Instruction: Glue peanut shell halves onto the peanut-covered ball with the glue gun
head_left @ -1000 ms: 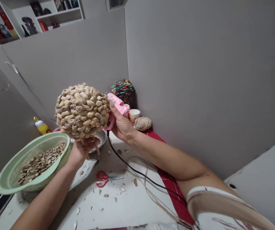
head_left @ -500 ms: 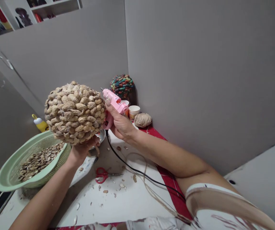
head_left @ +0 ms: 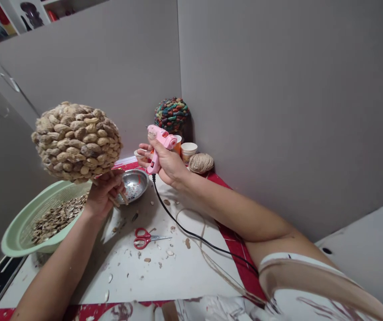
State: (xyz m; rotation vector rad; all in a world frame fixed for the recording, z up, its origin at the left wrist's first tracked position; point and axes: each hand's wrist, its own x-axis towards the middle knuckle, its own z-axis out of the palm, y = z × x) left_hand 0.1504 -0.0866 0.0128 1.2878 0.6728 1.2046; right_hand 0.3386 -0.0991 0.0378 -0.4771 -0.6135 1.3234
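My left hand [head_left: 103, 192] is closed beneath a large ball covered in peanuts in their shells [head_left: 76, 142], holding it up above the green basket. Thin tan ends poke out by those fingers; whether they are stem or cord I cannot tell. A pink hot glue gun [head_left: 158, 145] is in my right hand [head_left: 171, 165], thumb on its side and some fingers stretched out past the handle. Its nozzle points up and left, apart from the peanut ball. From the handle's bottom a black cord [head_left: 191, 233] runs over the table toward me.
At left stands a green basket [head_left: 13, 238] of flat seeds or shells. A metal bowl [head_left: 143, 189] lies behind red scissors [head_left: 143, 238]. In the corner are a multicoloured ball [head_left: 172, 115], paper cups [head_left: 189, 151] and a twine ball [head_left: 201, 163]. Scraps dot the white table [head_left: 178, 281].
The peanut ball has moved left and slightly up, away from the glue gun, and appears turned. A gap has opened between them, uncovering the metal bowl. Some right fingers now show stretched out.
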